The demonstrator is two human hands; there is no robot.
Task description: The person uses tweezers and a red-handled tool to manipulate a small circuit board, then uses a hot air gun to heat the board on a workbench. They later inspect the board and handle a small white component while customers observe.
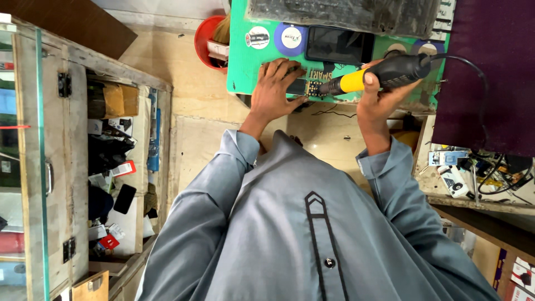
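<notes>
My left hand [276,89] presses flat on a small dark circuit board [306,88] that lies on a green work mat [245,61]. A black and yellow corded hand tool [373,75] is gripped in my right hand [382,97], with its tip pointing left and touching the board's right end beside my left fingers. The tool's black cable [473,72] loops off to the right. Both arms are in grey-blue sleeves, and my shirt front fills the lower part of the view.
A dark phone [337,44] lies on the mat beyond the board, beside round stickers. A red bucket [207,44] stands left of the mat. A purple cloth [490,72] covers the right. Cables and small parts [479,170] clutter a shelf. A wooden cabinet [111,167] holds boxes.
</notes>
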